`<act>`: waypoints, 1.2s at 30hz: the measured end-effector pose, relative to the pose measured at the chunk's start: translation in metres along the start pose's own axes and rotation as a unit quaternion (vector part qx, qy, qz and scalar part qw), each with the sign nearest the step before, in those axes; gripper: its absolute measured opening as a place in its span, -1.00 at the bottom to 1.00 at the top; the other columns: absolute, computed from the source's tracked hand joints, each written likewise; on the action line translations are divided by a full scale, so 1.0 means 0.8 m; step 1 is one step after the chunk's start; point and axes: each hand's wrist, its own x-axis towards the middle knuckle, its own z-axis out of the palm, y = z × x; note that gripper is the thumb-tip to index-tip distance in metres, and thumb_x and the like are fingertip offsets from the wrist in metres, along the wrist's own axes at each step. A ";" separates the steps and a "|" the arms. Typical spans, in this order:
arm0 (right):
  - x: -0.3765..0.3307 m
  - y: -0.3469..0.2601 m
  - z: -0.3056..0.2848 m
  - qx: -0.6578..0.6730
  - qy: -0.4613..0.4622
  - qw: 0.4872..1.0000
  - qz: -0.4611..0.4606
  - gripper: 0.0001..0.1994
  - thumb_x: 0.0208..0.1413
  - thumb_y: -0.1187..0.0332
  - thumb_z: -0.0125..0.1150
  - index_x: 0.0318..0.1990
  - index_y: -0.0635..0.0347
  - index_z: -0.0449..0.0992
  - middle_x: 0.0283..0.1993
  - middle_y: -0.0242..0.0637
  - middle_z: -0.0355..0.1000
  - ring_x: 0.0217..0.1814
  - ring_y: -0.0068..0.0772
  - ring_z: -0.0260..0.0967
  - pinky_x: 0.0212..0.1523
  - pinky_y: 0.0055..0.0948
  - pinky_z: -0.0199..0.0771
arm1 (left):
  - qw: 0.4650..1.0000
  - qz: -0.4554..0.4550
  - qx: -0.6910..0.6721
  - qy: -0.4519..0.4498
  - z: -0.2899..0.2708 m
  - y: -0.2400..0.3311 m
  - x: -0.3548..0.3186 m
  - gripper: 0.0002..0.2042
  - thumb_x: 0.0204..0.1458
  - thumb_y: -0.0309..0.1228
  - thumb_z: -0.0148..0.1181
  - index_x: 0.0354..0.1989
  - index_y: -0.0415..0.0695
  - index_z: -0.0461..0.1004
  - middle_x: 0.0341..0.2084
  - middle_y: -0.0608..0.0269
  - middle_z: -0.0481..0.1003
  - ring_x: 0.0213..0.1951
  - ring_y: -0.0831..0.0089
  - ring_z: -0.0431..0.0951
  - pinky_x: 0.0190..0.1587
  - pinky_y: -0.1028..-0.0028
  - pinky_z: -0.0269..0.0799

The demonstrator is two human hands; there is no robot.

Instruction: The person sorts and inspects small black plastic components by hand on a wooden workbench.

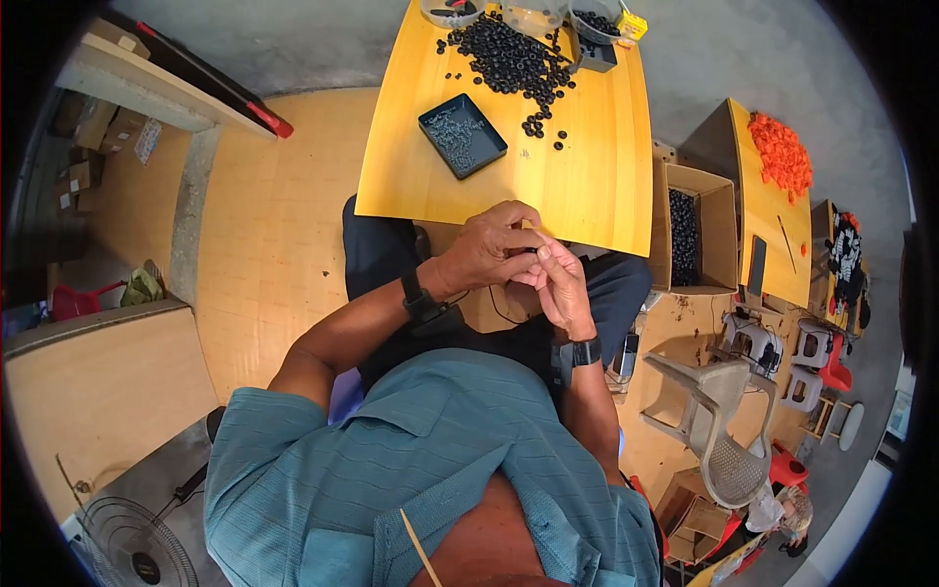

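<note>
Just off the near edge of the yellow wooden table (pixel 577 201), my two hands meet fingertip to fingertip. My left hand (pixel 492 247) is closed in a pinch, and so is my right hand (pixel 559 286). A speck of something dark shows between the fingers, too small and covered to name. Beyond them on the table lies a square black tray (pixel 489 155) holding a heap of small grey metal pieces (pixel 458 137). Farther back spreads a pile of small black rings (pixel 509 61), with several strays toward the middle.
Clear plastic tubs (pixel 533 15) and a small dark box (pixel 594 55) line the table's far edge. To the right stand a cardboard box (pixel 719 186) of black parts, a second table with an orange pile (pixel 780 155), and a plastic chair (pixel 719 421). A fan (pixel 137 548) is lower left.
</note>
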 end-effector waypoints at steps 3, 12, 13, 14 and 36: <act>0.001 0.000 -0.006 0.033 -0.006 0.999 0.019 -0.65 0.31 0.34 0.07 0.14 0.38 0.37 -0.01 -0.14 0.50 -0.04 -0.35 0.54 -0.07 -0.39 0.62 | 0.996 0.074 0.035 0.042 0.002 -0.006 0.005 -0.79 -0.08 -0.44 0.36 -0.22 -0.05 0.64 -0.15 0.20 0.52 -0.19 0.26 0.54 -0.16 0.39 0.48; 0.002 0.000 -0.016 0.041 0.005 0.998 0.043 -0.67 0.34 0.32 0.02 0.13 0.37 0.38 -0.02 -0.12 0.51 -0.03 -0.28 0.54 -0.01 -0.29 0.59 | 0.988 0.119 0.098 0.015 -0.004 -0.009 0.011 -0.83 -0.12 -0.42 0.35 -0.29 -0.06 0.63 -0.35 0.24 0.48 -0.28 0.22 0.47 -0.23 0.36 0.44; 0.003 0.001 -0.018 0.041 0.006 0.998 0.043 -0.67 0.34 0.32 0.02 0.13 0.37 0.38 -0.02 -0.12 0.51 -0.03 -0.28 0.54 -0.01 -0.29 0.59 | 0.986 0.137 0.098 0.017 -0.006 -0.009 0.012 -0.80 -0.13 -0.42 0.36 -0.28 -0.07 0.63 -0.39 0.24 0.44 -0.31 0.23 0.44 -0.27 0.35 0.42; 0.003 0.001 -0.019 0.021 0.005 0.999 0.042 -0.66 0.34 0.31 0.02 0.13 0.38 0.38 -0.03 -0.11 0.52 -0.04 -0.28 0.54 -0.01 -0.30 0.59 | 0.983 0.156 0.098 0.018 -0.007 -0.010 0.014 -0.78 -0.15 -0.41 0.36 -0.27 -0.09 0.62 -0.42 0.24 0.41 -0.34 0.24 0.42 -0.31 0.35 0.40; -0.001 0.013 -0.030 -0.021 -0.053 0.997 0.048 -0.65 0.34 0.22 0.04 0.05 0.37 0.45 -0.21 -0.24 0.51 -0.26 -0.48 0.50 -0.14 -0.39 0.64 | 0.987 0.152 0.056 0.004 0.002 -0.017 0.003 -0.88 -0.13 -0.44 0.31 -0.44 -0.18 0.53 -0.45 0.21 0.41 -0.37 0.24 0.42 -0.32 0.34 0.39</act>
